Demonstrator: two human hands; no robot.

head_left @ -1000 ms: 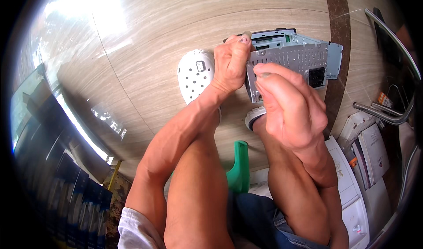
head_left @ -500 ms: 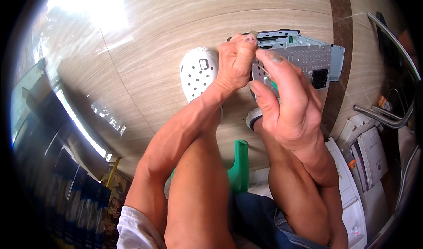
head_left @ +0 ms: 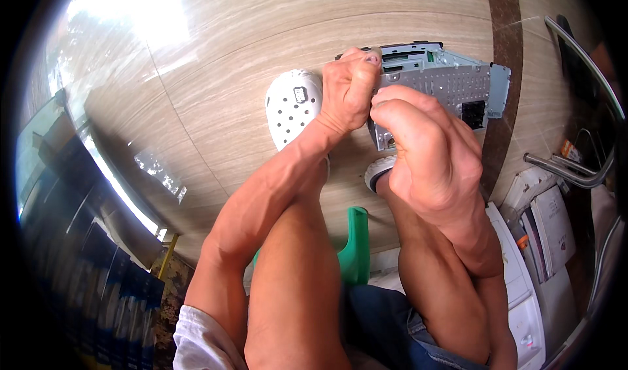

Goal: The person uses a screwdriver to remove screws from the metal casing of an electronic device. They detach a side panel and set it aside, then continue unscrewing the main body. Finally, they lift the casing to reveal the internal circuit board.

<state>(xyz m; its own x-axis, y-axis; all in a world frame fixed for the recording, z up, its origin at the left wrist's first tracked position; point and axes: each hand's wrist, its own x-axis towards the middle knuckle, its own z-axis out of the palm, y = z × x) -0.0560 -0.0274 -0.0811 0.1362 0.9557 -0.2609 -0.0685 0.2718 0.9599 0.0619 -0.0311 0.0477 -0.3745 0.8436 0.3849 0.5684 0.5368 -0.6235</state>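
A grey metal electronics unit (head_left: 435, 85) with a perforated cover and a black connector block lies tilted on the floor beyond my feet. My left hand (head_left: 350, 92) is closed around its left end, thumb on top. Close beside it, at the unit's left side, my right hand (head_left: 435, 144) is closed, thumb and forefinger pinched together. The slim, green-handled screwdriver seen in that hand a moment ago is now covered by the fingers.
White perforated clogs (head_left: 291, 111) are on my feet, the left one just left of the unit. A green plastic stool edge (head_left: 356, 246) shows between my legs. At right stand a white drawer unit (head_left: 520, 304), papers (head_left: 553, 226) and a bent chrome tube (head_left: 582, 56).
My right thumb and fingers have closed together and turned inward, hiding the screwdriver that showed between them. The left hand keeps its hold; the unit has barely moved.
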